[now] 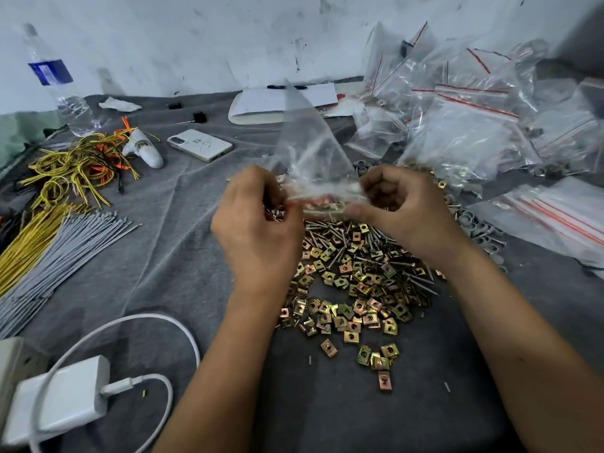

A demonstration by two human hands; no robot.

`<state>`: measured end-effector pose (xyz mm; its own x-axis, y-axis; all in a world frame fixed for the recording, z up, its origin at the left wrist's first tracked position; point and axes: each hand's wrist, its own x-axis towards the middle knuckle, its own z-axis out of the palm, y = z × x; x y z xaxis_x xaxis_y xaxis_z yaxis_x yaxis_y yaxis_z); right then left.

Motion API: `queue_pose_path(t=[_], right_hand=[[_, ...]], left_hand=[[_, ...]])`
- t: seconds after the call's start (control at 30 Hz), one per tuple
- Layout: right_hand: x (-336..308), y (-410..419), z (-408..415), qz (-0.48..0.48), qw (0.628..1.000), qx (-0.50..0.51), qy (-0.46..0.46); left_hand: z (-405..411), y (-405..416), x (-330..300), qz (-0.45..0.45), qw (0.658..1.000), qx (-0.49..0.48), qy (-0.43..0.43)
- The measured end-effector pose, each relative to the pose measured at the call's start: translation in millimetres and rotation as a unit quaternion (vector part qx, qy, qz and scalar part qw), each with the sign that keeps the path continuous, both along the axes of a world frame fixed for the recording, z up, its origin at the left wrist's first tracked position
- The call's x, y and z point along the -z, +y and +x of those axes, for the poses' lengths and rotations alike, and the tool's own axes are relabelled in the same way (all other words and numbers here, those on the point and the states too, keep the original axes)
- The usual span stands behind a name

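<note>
Step in hand, as judged from the grip: opening the mouth of a zip bag [310, 152] for filling.

**Position.** The bag is held between both hands, raised just above the pile of clip nuts [353, 289] that lies directly beneath them on the grey cloth [183, 256]. The red-lined mouth runs from one hand to the other. The closed end points up and away from the hands.

**Grip.** The left hand [258, 223] grasps the bag's left edge with curled fingers. Small metal parts appear bunched in the same fist, but blur prevents a firm reading. The right hand [402, 214] pinches the right edge between thumb and bent fingers.

**Execution.**
1. Pinch one layer of film per hand, close to the seal line. Gripping both layers holds the mouth closed.
2. Draw the hands apart evenly. A one-sided pull is likely to twist the thin film.
3. Hold the mouth over the pile, so that any dropped part falls back among the screws [330, 230] under the fingertips.
4. Tilt the closed end downward before loading.

**Caution.** Filled bags [464, 125] are heaped beyond the right hand. Avoid sweeping that elbow outward.
</note>
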<state>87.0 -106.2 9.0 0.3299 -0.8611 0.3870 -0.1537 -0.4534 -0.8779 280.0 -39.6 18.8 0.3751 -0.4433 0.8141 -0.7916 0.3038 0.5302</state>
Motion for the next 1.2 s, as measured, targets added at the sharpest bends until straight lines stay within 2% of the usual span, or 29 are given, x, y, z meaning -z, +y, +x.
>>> queue_pose_path(t=[0.07, 0.13, 0.2, 0.23, 0.3, 0.37, 0.5, 0.67, 0.77, 0.93, 1.1, 1.2], right_hand=[[-2, 0, -6, -0.024, 0.999, 0.024, 0.040], [2, -4, -12, -0.076, 0.971, 0.117, 0.194], [3, -6, -15, -0.089, 0.918, 0.162, 0.350], [3, -6, -15, -0.085, 0.901, 0.166, 0.391], [2, -6, -14, -0.093, 0.884, 0.153, 0.433], [1, -6, -11, -0.103, 0.875, 0.127, 0.457], [3, -6, -7, -0.095, 0.897, 0.108, 0.419], [6, -7, -4, -0.100, 0.935, 0.159, 0.302], [4, -5, -7, -0.092, 0.955, 0.174, 0.224], [-4, 5, 2, -0.186, 0.960, 0.162, 0.131], [-1, 19, 21, -0.218, 0.967, 0.097, 0.089], [0, 19, 24, -0.223, 0.960, 0.092, 0.141]], left_hand=[[6, 0, -2, -0.080, 0.995, -0.049, -0.025], [7, -2, -2, -0.081, 0.991, -0.082, -0.064], [4, -4, 0, 0.031, 0.992, -0.079, -0.096], [1, -5, 3, 0.105, 0.987, -0.060, -0.108], [-4, -8, 10, 0.224, 0.966, -0.020, -0.127], [-5, -9, 13, 0.275, 0.953, 0.003, -0.126], [-2, -8, 12, 0.262, 0.960, -0.001, -0.098], [-4, -7, 9, 0.273, 0.959, 0.019, -0.077], [-4, -9, 10, 0.256, 0.965, 0.045, -0.031], [-4, -13, 15, 0.242, 0.969, 0.052, 0.022], [-8, -13, 18, 0.209, 0.974, 0.081, 0.014], [-12, -11, 16, 0.186, 0.977, 0.096, 0.050]])
